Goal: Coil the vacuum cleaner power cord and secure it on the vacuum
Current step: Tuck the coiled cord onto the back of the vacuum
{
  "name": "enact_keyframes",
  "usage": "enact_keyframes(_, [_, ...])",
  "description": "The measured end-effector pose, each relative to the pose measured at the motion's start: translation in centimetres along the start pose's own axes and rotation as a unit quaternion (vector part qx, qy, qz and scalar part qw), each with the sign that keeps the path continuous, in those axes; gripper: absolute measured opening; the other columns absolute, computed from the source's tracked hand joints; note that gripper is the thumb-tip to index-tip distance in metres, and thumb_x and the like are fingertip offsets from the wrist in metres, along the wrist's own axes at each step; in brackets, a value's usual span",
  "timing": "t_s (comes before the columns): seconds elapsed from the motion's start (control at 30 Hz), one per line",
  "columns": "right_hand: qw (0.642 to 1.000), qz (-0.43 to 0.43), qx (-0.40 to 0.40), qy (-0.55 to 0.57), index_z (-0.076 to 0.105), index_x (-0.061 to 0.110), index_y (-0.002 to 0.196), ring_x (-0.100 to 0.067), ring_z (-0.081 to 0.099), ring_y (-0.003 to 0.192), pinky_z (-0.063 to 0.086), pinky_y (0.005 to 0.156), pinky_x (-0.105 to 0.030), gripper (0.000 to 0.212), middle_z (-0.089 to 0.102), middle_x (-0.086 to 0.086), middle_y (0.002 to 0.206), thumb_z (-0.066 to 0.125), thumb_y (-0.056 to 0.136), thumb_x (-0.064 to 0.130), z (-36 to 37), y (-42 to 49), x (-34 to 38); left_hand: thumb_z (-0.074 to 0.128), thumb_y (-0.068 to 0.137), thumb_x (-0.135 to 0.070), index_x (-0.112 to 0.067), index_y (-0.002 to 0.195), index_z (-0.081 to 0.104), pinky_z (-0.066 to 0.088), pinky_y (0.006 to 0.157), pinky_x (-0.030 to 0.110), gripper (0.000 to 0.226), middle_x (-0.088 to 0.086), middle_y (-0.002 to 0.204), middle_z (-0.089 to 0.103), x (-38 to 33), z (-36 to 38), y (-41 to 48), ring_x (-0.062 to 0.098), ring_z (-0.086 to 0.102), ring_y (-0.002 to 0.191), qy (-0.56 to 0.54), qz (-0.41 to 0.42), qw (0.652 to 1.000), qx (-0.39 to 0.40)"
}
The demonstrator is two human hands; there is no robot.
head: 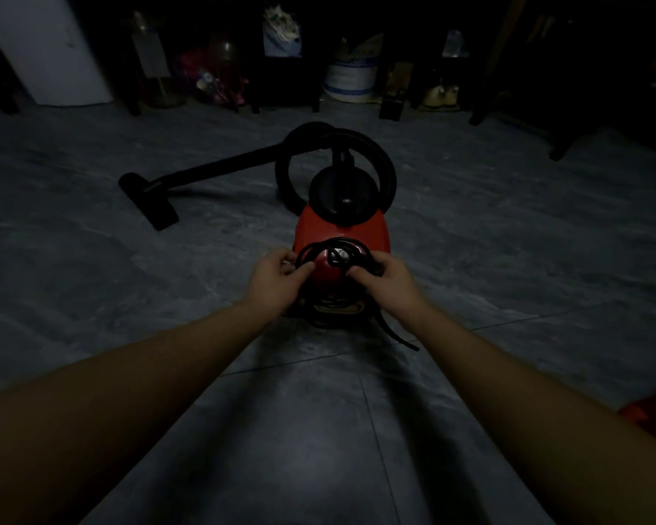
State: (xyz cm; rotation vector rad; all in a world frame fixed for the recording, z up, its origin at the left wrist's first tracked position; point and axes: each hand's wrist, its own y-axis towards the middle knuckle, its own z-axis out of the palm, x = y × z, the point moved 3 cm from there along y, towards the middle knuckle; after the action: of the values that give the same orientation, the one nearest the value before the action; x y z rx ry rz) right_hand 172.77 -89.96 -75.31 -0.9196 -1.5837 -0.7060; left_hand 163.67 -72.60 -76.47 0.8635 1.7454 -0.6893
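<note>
Left hand [277, 272] and right hand [385, 276] each grip looped black power cord [334, 252] atop red canister vacuum [341, 229] — seat loops snug, tuck trailing end.

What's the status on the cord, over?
Left hand and right hand both grip the coiled power cord atop the red vacuum. Its loose end trails on floor. Nothing blocking.

The room is dim, almost black along the far wall and in the corners. A weak pool of light pales the grey floor tiles [319, 460] nearest the person. The red vacuum cleaner [341, 229] keeps its colour, but its black hose [389, 172] loses all detail. Everything looks soft and grainy, the far clutter is blurred, and the wide lens bends the edges.
</note>
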Motion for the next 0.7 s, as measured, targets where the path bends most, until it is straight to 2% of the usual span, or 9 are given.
enact_keyframes(0.1, [0.999,0.025,0.001,0.020,0.068,0.023,0.095,0.000,0.067,0.071,0.050,0.062,-0.016,0.011,0.071,0.003,0.088,0.058,0.097,0.018,0.5,-0.1,-0.3,0.073,0.087,-0.021,-0.008,0.084,0.057,0.057,0.052,0.033,0.021,0.010,0.067,0.058,0.0,0.1,0.3,0.029,0.063,0.062,0.038,-0.005,0.999,-0.024])
enact_keyframes(0.17, [0.999,0.029,0.022,0.035,0.068,0.025,0.100,-0.003,0.070,0.080,0.054,0.069,-0.021,0.011,0.072,0.004,0.092,0.061,0.095,0.031,1.0,-0.5,-0.7,0.074,0.085,-0.025,-0.013,0.081,0.060,0.060,0.066,0.046,0.019,0.013,0.073,0.065,0.2,0.0,0.5,0.034,0.068,0.071,0.075,0.004,0.997,-0.033])
enact_keyframes(0.2, [0.999,0.024,0.033,0.028,0.068,0.027,0.102,-0.007,0.071,0.085,0.057,0.075,-0.025,0.016,0.074,0.004,0.094,0.067,0.090,0.037,1.3,-0.7,-0.8,0.074,0.084,-0.025,-0.018,0.079,0.059,0.060,0.068,0.047,0.018,0.011,0.074,0.067,0.2,-0.1,0.4,0.033,0.069,0.072,0.086,0.007,0.996,-0.036])
enact_keyframes(0.3, [0.999,0.007,0.027,-0.035,0.068,0.024,0.107,-0.013,0.073,0.089,0.060,0.083,-0.035,0.031,0.075,0.001,0.096,0.078,0.079,0.035,1.8,-0.7,-1.5,0.075,0.084,-0.023,-0.026,0.073,0.056,0.059,0.062,0.041,0.022,0.002,0.069,0.063,0.3,0.0,0.0,0.026,0.067,0.067,0.108,0.024,0.994,-0.024])
enact_keyframes(0.4, [0.997,-0.003,0.015,-0.078,0.068,0.012,0.114,-0.018,0.072,0.094,0.058,0.089,-0.043,0.027,0.074,-0.004,0.102,0.068,0.089,0.019,1.4,-0.2,-1.9,0.075,0.084,-0.023,-0.022,0.081,0.061,0.054,0.055,0.034,0.015,0.001,0.072,0.064,0.3,0.2,-0.4,0.020,0.064,0.062,0.149,0.043,0.988,0.025])
enact_keyframes(0.5, [0.994,0.005,0.028,-0.103,0.064,0.011,0.119,-0.020,0.068,0.099,0.056,0.089,-0.036,0.024,0.070,-0.004,0.106,0.058,0.096,0.016,1.2,-0.5,-2.3,0.074,0.081,-0.024,-0.017,0.093,0.067,0.056,0.066,0.036,0.016,0.001,0.080,0.070,0.6,-0.2,-0.1,0.016,0.067,0.071,0.241,0.082,0.965,0.068])
enact_keyframes(0.57, [0.994,0.016,0.039,-0.101,0.063,0.015,0.118,-0.022,0.067,0.102,0.053,0.090,-0.035,0.022,0.068,-0.004,0.108,0.054,0.098,0.017,1.3,-0.6,-2.7,0.073,0.077,-0.016,-0.017,0.095,0.065,0.057,0.071,0.038,0.020,0.001,0.082,0.069,0.8,-0.1,-0.3,0.019,0.067,0.076,0.249,0.094,0.960,0.092])
enact_keyframes(0.63, [0.995,0.030,0.055,-0.078,0.064,0.022,0.111,-0.022,0.067,0.103,0.053,0.094,-0.038,0.019,0.070,-0.004,0.108,0.051,0.099,0.017,1.7,-0.5,-2.8,0.074,0.075,-0.007,-0.017,0.104,0.061,0.055,0.069,0.026,0.034,-0.003,0.085,0.066,0.8,0.6,-0.5,0.015,0.066,0.078,0.208,0.088,0.968,0.108])
enact_keyframes(0.7, [0.996,0.039,0.061,-0.057,0.065,0.028,0.101,-0.021,0.068,0.102,0.053,0.096,-0.039,0.019,0.071,-0.002,0.103,0.051,0.099,0.016,1.9,-0.3,-2.5,0.076,0.074,0.000,-0.012,0.114,0.058,0.048,0.067,0.011,0.045,-0.008,0.087,0.062,0.7,1.4,-0.6,0.004,0.061,0.078,0.168,0.076,0.976,0.118])
